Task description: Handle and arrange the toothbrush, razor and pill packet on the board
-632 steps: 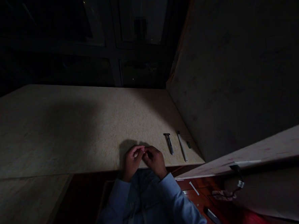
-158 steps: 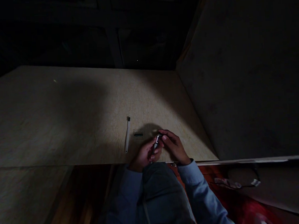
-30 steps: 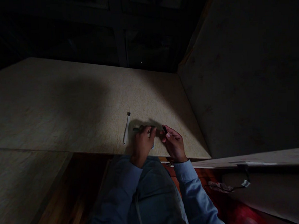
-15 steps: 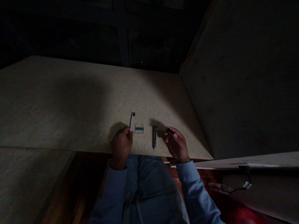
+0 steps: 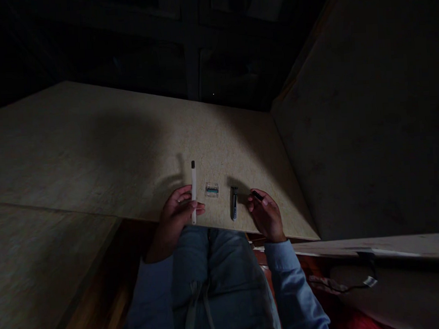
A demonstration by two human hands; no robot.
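worktop (image 5: 218, 140) by near edge: razor (image 5: 234, 203) | left of it: case (image 5: 212, 190) | farther left: toothbrush (image 5: 194, 183) in left hand (image 5: 176, 212) | right of razor: right hand (image 5: 267, 215)

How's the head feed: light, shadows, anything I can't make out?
Head view: dim overall, near black along the top; both the left hand and the right hand cast shadows on the pale tabletop; the white toothbrush stands out clearly, while the small piece in the right hand is too dark to identify.

Black piece (image 5: 257, 196) part-hidden in right hand (image 5: 267, 215), too small to identify. Lettering (image 5: 235, 212) on razor (image 5: 235, 199) unreadable. Left sleeve (image 5: 153, 292) cut off at bottom edge.
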